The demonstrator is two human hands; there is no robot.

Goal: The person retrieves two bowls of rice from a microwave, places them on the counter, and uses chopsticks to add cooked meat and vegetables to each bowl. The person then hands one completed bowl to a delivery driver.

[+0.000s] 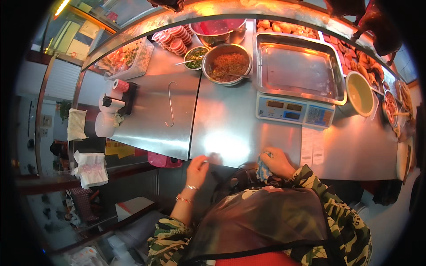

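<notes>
1. Head view, clock read from its centre: at 4 o'clock the right hand (278, 162) has its grip closed round a cloth (263, 172), at the near edge of the tabletop (226, 113).
2. At 7 o'clock the left hand (198, 170) is by that edge, fingers curled, grip narrow; blur at the fingertips hides whether it holds anything.
3. Between 3 and 4 o'clock lie paper slips (312, 146), near the right hand; a wide sweep of the cloth could drag them or, if damp, wet them.
4. A careless reach toward 2 o'clock could bump the scale (280, 111) or the tray (296, 66) behind it.
5. At 12 o'clock a spoon (242, 76) sticks out past the bowl's (210, 76) rim; a sleeve (306, 176) catching it could flick out sauce.
6. At 10 o'clock the loose hook (170, 104) could snag the cloth on its bent ends.
</notes>
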